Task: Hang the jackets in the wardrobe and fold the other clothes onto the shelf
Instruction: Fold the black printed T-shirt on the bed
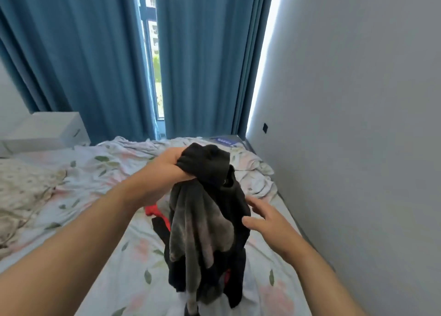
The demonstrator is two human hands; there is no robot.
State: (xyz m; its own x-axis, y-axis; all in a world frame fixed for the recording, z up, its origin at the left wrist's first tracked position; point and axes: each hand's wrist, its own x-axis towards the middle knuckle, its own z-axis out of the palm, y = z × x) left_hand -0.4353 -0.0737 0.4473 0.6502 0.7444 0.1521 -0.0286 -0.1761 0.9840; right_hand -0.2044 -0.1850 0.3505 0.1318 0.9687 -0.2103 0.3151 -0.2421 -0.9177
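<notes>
From the head view, the bed [95, 196] fills the lower half, covered by a rumpled pale sheet printed with pink flowers and green leaves. A pillow [21, 187] in a similar print lies at the bed's left edge. Beyond the far end of the bed hang blue curtains [202, 53], parted by a narrow gap that shows a strip of window [154, 65] and daylight. A white nightstand [47, 129] stands at the bed's far left corner. A plain grey wall [358, 101] runs along the bed's right side, with a small dark socket [265, 127] low on it near the bed's far corner. A flat blue item [224, 141] lies at that same far right corner; I cannot tell what it is.

Above the middle of the bed I hold up a black garment [210, 165] with a grey fleecy inner side. It hangs down in a bunch, its lower end reaching the sheet. My left hand [171, 165] is clenched round its top, fingers curled tight into the fabric. My right hand [265, 218] is spread, fingers straight and apart, the thumb touching the garment's right side without gripping. On the bed just behind the hanging cloth lies a red garment [152, 210], partly hidden, beside more dark fabric.
</notes>
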